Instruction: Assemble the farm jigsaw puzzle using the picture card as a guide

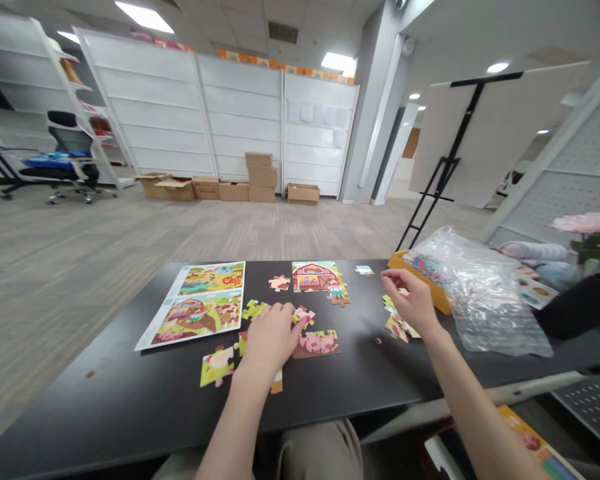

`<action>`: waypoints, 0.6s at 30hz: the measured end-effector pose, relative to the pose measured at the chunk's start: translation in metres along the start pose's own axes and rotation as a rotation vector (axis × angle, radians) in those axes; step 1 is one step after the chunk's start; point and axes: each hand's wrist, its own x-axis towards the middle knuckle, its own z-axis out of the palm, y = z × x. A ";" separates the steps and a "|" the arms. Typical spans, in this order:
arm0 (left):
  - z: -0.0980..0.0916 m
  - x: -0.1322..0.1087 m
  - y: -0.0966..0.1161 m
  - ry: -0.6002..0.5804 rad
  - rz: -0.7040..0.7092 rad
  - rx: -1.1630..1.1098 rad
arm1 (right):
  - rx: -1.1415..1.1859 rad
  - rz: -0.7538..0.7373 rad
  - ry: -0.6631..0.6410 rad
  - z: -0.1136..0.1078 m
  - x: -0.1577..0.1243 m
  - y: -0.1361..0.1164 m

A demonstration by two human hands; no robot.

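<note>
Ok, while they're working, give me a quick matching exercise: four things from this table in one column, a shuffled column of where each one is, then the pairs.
1. left hand
2. right hand
3. clear plastic bag
4. printed picture sheet

A. flat at the left end of the black table
B. crumpled partly over the orange box
C. on puzzle pieces mid-table
D. over loose pieces beside the box

Pairs: 1-C, 2-D, 3-B, 4-A
</note>
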 end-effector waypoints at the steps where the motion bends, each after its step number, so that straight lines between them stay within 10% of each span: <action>1: 0.002 0.003 0.003 0.007 -0.028 0.010 | -0.016 0.028 0.012 -0.008 -0.002 0.005; 10: 0.006 0.017 0.016 -0.025 -0.163 0.051 | -0.058 0.056 -0.014 -0.045 -0.031 0.032; 18: 0.008 0.018 0.020 0.044 -0.142 0.017 | -0.008 -0.045 -0.216 -0.012 -0.028 -0.013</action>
